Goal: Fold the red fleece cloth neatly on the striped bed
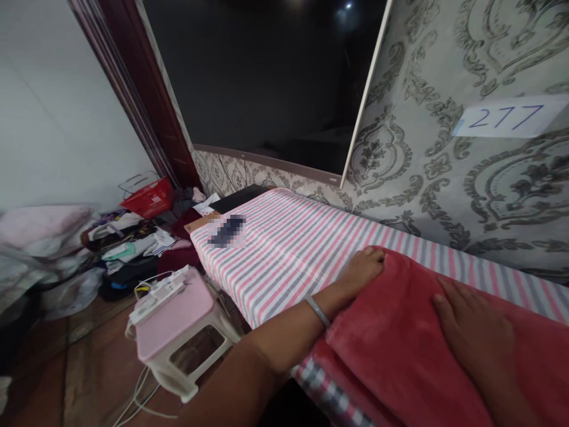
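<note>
A: Head view — state the position of the red cloth (391, 338).

B: Near right, on the striped cover (284, 261). The right hand (480, 323) lies on it, palm down, fingers extended. The left hand (362, 267) is at its far left corner, fingers together; whether they pinch the fabric, I cannot tell.

A: Recommended handling?

B: In my judgement, steady the corner lightly with the left and press evenly with the right palm — that should keep the soft pile from bunching and the cover from dragging.

A: Legible markings?

B: One: "277", handwritten on a white card (509, 117) on the wall (427, 89), far right. Marks on the television (275, 77) and the red basket (144, 206), far left, are unreadable.
</note>
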{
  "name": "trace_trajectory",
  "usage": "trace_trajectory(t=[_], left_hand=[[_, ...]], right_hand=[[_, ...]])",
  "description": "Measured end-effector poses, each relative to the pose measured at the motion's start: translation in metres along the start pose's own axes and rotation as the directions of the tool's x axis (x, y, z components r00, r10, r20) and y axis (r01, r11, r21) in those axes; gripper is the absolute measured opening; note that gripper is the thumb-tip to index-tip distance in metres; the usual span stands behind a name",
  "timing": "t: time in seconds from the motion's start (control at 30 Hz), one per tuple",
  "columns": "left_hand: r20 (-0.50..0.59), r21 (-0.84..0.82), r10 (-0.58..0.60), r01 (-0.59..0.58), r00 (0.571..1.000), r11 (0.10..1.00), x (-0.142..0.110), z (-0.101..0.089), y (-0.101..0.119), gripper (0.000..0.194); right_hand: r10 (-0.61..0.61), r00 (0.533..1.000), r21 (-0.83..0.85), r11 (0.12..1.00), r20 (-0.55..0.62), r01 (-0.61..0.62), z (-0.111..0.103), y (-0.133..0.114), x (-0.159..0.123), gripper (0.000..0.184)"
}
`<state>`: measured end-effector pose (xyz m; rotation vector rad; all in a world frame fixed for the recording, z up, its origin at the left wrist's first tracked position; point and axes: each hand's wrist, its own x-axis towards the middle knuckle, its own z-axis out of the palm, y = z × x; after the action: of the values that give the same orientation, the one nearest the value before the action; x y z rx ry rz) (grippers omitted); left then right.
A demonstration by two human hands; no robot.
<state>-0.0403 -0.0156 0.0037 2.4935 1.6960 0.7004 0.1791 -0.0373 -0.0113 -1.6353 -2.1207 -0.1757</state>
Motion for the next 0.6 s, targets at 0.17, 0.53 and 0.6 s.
trace_trajectory(t=[0.17, 0.53, 0.6], left_hand=[[0.004, 0.015, -0.04, 0.04, 0.999, 0.999, -0.001, 0.007, -0.009, 0.029], [0.042, -0.223, -0.137, 0.143, 0.99, 0.964, -0.002, 0.013, -0.01, 0.029], [0.052, -0.284, -0.213, 0.219, 0.976, 0.933, 0.0, 0.013, -0.01, 0.032]], right_hand=[[0.034, 0.999, 0.041, 0.999, -0.002, -0.034, 0.0, -0.001, -0.001, 0.088], [0.016, 0.999, 0.074, 0.997, -0.031, -0.014, -0.001, -0.001, -0.001, 0.074], [0.013, 1.0, 0.073, 0.997, -0.029, -0.011, 0.001, 0.0, -0.001, 0.078]])
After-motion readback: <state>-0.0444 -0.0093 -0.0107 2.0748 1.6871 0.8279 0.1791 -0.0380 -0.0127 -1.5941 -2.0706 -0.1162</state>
